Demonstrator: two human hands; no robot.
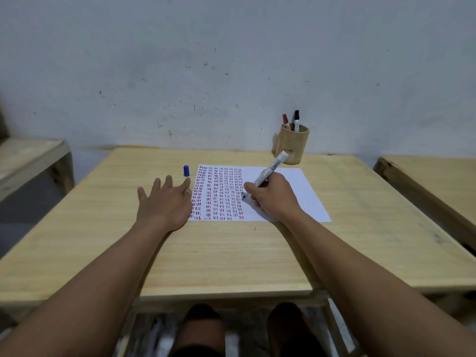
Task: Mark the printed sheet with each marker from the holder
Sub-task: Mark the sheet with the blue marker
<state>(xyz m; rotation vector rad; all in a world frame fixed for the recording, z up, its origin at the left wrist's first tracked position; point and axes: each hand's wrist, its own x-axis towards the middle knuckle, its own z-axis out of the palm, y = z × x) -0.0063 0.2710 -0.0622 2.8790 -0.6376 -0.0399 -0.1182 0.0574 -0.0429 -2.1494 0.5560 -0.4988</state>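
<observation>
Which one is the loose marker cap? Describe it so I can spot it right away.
Start at the white printed sheet in the middle of the wooden table. Just off its far left corner, beyond the left hand, stands the cap: a short blue cylinder, the only loose blue item on the bare wood.

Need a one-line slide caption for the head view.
Right hand marks the printed sheet with an uncapped marker; left hand flat beside the blue cap.
</observation>
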